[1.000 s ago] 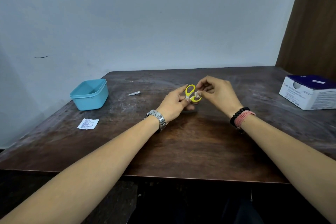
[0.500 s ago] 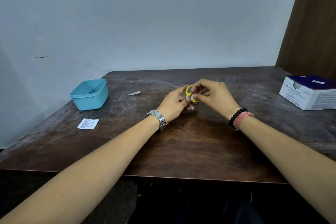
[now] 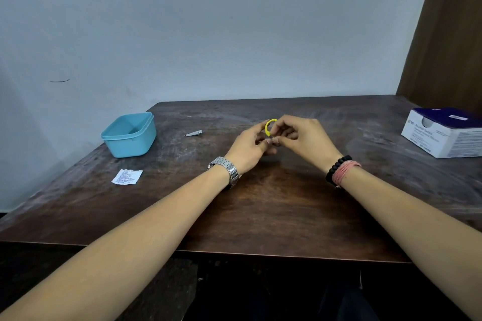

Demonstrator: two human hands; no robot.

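The left hand (image 3: 247, 146) and the right hand (image 3: 305, 138) meet above the middle of the worktop, fingertips touching, and both are curled round the small scissors with yellow plastic handles (image 3: 269, 126). The left hand grips them from the left with thumb and bent fingers. The right hand pinches them from the right, its fingers folded in over the top. Only one yellow loop shows, standing up between the two sets of fingers. The rest of the scissors is hidden inside the hands, so I cannot tell how the blades lie. The scissors are held just above the wood, not resting on it.

A silver metal link watch (image 3: 226, 170) sits on the left wrist. The right wrist carries a black bead bracelet (image 3: 336, 168), and a pink thread band (image 3: 346, 171) touches it on the arm side.

The dark brown wooden worktop (image 3: 260, 211) is scuffed and pale with wear toward the back. To the left of the hands lies a small silver metal nail clipper (image 3: 193, 134). Farther left stands a light blue square plastic tub (image 3: 129, 138), open at the top, near the left edge. A white printed paper slip (image 3: 127, 177) lies flat nearer the person than the tub. At the far right edge rests a white cardboard box with a dark blue top (image 3: 443, 135), well apart from the hands.
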